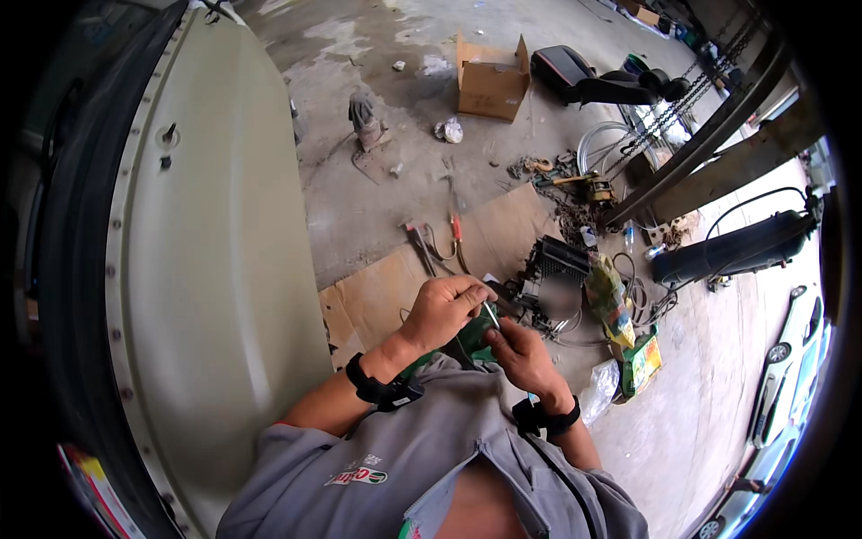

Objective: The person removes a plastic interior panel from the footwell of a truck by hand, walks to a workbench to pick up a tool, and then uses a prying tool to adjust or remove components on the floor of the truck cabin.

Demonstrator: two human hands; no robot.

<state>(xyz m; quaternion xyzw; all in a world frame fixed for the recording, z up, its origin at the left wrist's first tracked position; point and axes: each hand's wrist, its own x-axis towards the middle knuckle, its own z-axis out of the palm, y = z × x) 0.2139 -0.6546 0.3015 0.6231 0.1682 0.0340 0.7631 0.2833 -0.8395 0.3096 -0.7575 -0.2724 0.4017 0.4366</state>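
My left hand (442, 312) and my right hand (526, 361) meet in front of my body, both with fingers closed. Between them runs a short, thin silvery rod (490, 315), its upper end pinched by my left fingertips and its lower end gripped in my right hand. Both ends are hidden by the fingers, so the exact kind of rod does not show. Something dark green (481, 334) lies just beyond and below the hands, partly covered by them.
A pale beige vehicle panel (215, 216) stands close on my left. Ahead, flattened cardboard (512, 223) bears cables and a red-handled clamp (456, 228). To the right are a black machine (561, 260), chains (570, 202), and a dark gas cylinder (736, 250). An open box (492, 90) stands farther off.
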